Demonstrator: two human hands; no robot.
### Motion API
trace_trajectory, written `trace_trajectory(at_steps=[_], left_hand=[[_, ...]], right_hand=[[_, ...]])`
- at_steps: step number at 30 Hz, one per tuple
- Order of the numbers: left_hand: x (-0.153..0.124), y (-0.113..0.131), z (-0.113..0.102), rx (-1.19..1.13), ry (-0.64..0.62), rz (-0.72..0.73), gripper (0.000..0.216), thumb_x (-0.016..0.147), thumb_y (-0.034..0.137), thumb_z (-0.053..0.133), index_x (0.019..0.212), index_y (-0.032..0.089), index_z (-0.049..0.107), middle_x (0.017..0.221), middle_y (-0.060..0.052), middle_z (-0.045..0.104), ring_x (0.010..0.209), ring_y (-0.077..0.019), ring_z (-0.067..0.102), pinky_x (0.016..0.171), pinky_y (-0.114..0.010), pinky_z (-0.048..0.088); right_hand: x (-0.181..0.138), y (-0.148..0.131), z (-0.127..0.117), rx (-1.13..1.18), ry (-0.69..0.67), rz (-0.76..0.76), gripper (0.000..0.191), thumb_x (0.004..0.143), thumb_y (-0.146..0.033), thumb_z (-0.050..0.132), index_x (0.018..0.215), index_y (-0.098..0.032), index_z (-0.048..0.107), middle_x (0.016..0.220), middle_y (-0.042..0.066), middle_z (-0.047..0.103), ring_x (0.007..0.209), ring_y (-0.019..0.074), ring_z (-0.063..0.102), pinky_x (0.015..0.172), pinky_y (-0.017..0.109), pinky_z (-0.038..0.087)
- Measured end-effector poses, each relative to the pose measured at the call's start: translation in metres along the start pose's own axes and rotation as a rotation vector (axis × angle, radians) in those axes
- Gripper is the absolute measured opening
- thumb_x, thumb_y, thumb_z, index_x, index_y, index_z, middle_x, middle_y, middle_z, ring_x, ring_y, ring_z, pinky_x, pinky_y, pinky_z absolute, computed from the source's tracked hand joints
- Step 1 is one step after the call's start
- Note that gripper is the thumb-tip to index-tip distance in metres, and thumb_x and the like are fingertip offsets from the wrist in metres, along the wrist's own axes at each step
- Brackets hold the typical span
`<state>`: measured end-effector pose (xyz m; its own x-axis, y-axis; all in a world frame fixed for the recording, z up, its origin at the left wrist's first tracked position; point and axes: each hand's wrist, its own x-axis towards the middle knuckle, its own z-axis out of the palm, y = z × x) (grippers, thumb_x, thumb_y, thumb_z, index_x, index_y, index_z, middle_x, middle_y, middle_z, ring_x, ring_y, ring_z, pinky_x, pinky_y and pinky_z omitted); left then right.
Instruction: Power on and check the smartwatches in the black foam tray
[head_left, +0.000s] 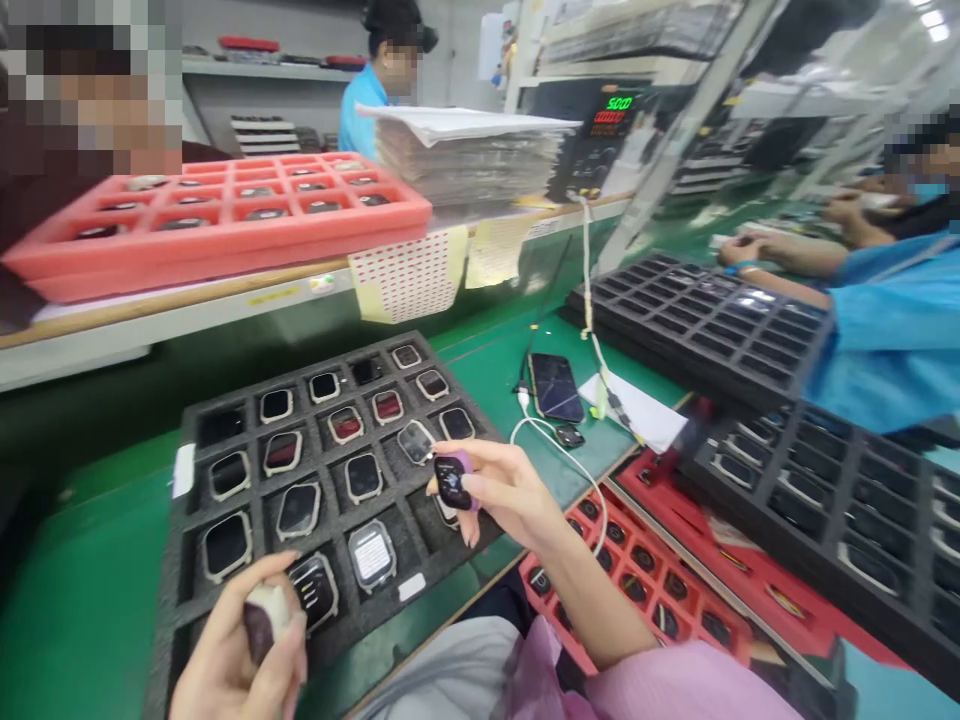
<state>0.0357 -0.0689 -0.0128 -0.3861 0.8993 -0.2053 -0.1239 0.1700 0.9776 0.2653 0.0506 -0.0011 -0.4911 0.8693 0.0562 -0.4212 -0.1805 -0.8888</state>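
My right hand [517, 500] pinches a smartwatch with a purple case [452, 482], its lit dark screen facing me, above the right side of a black foam tray [176, 560]. My left hand [225, 650] is closed around a small rounded white-and-dark piece [262, 620] at the tray's front left; its exact kind is unclear. Beside those fingers a watch with a lit screen [315, 590] sits in the tray. Another watch with a white screen [372, 555] lies to its right. More square watches fill several other compartments, and my right hand partly covers one.
A phone [556, 387], a white cable [559, 455] and a small dark watch piece [570, 435] lie right of the tray. Red foam trays [427, 215] stand on the shelf and low at right. Black trays [697, 320] and co-workers in blue [892, 320] are beyond.
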Motion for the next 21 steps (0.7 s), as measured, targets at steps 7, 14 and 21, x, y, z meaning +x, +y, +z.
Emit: trace_trajectory(at_steps=[7, 14, 21], left_hand=[[0.015, 0.005, 0.009, -0.332, -0.146, 0.000, 0.066, 0.069, 0.039, 0.073, 0.128, 0.021, 0.050, 0.084, -0.005, 0.062, 0.067, -0.0212, 0.061, 0.046, -0.026, 0.049], [0.023, 0.012, 0.005, -0.495, -0.333, -0.112, 0.054, 0.077, 0.026, 0.063, 0.129, 0.018, 0.052, 0.110, -0.015, 0.064, 0.093, -0.0287, 0.063, 0.068, -0.037, 0.057], [0.021, 0.017, 0.011, -0.470, -0.442, -0.087, 0.048, 0.086, 0.023, 0.053, 0.133, 0.017, 0.050, 0.114, -0.015, 0.064, 0.095, -0.0275, 0.062, 0.072, -0.036, 0.056]], right_hand=[[0.009, -0.003, 0.002, -0.009, -0.027, 0.059, 0.031, 0.091, -0.029, 0.057, 0.120, -0.017, 0.059, 0.107, 0.016, 0.069, 0.062, 0.0183, 0.069, 0.044, 0.025, 0.055], [0.012, -0.001, 0.009, -0.095, 0.035, 0.052, 0.045, 0.089, -0.029, 0.059, 0.132, -0.020, 0.050, 0.109, 0.016, 0.067, 0.062, 0.0193, 0.067, 0.042, 0.028, 0.055], [0.002, 0.008, 0.039, -0.127, -0.031, 0.125, 0.049, 0.088, -0.026, 0.061, 0.136, -0.022, 0.049, 0.111, 0.015, 0.068, 0.064, 0.0214, 0.070, 0.050, 0.033, 0.058]])
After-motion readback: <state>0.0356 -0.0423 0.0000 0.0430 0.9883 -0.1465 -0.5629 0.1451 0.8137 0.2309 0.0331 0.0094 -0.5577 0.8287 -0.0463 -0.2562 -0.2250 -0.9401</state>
